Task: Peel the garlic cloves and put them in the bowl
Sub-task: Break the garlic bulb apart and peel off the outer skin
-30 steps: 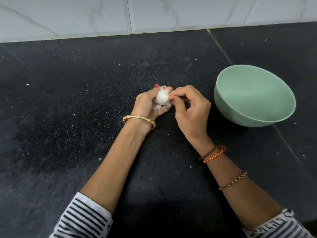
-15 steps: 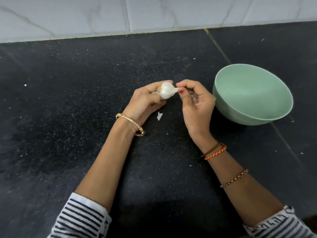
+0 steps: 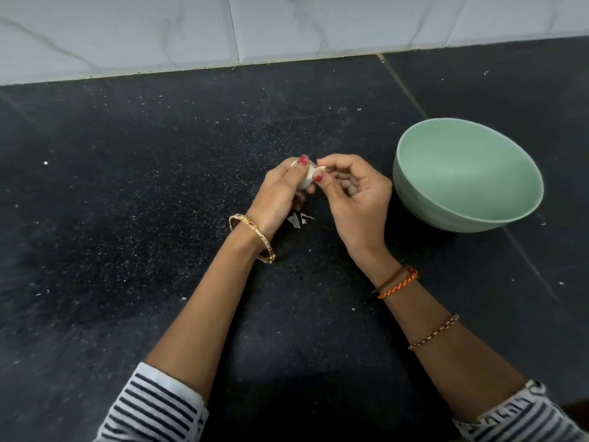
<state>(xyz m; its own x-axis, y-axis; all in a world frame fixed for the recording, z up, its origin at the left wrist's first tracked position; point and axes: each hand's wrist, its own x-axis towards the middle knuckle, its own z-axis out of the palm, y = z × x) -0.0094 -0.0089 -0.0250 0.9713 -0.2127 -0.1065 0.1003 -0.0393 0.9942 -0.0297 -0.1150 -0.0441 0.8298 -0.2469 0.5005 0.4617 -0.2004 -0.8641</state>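
A white garlic bulb (image 3: 306,179) sits between both hands above the dark counter, mostly hidden by fingers. My left hand (image 3: 280,193) grips it from the left, thumb over the top. My right hand (image 3: 353,199) pinches the bulb's pointed tip between thumb and forefinger, its other fingers curled. A pale green bowl (image 3: 424,199) stands to the right of my right hand, apart from it, with nothing inside. Small pieces of white garlic skin (image 3: 298,220) lie on the counter under the hands.
The black speckled counter (image 3: 143,218) runs back to a white tiled wall (image 3: 159,36). A seam in the counter passes diagonally behind and under the bowl. Tiny white flecks are scattered over the surface.
More bits of skin lie on the counter beneath the hands. My left thumb has come over the top of the bulb, and my right fingers stay at its tip.
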